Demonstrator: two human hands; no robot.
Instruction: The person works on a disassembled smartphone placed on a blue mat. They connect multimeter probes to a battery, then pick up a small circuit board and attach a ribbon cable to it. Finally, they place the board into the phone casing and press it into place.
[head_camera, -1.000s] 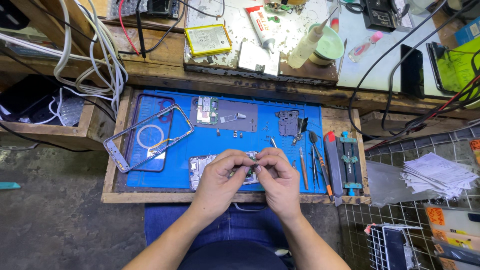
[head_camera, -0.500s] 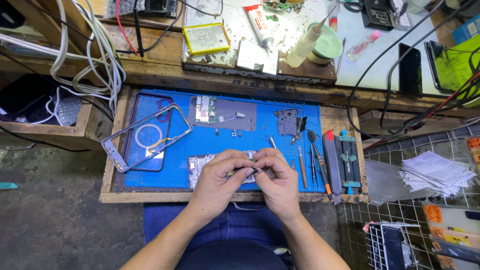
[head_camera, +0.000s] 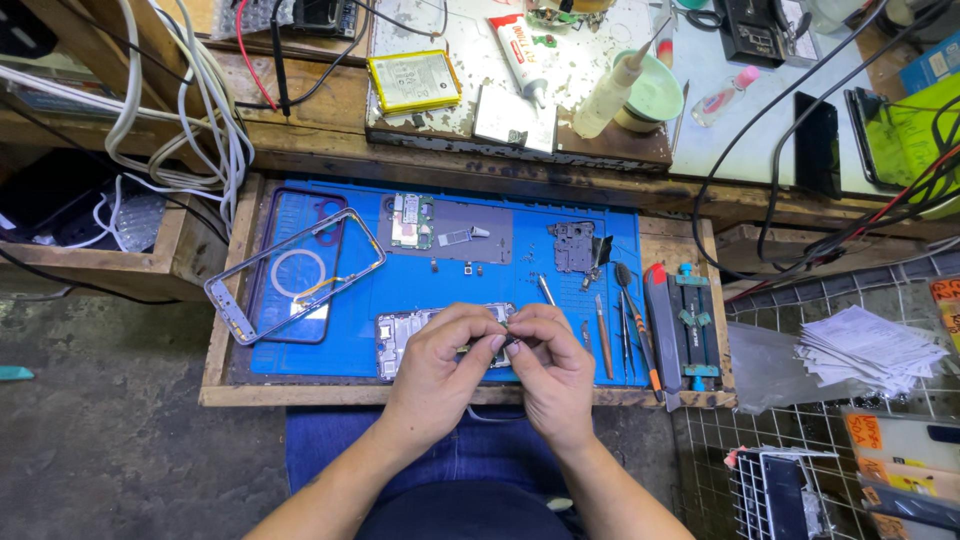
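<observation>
The person is sitting at a wooden tray covered by a blue work mat (head_camera: 560, 300). Both hands are meeting over the front edge of the mat. The left hand (head_camera: 435, 375) is curling its fingers over a phone mid-frame (head_camera: 400, 340) lying flat on the mat, and its thumb and forefinger are pinching a very small dark part (head_camera: 510, 342). The right hand (head_camera: 553, 372) is pinching the same part from the other side; what the part is, I cannot tell. A phone back frame (head_camera: 295, 275) is lying tilted at the left of the mat. Tweezers and screwdrivers (head_camera: 615, 325) are lying just right of the hands.
</observation>
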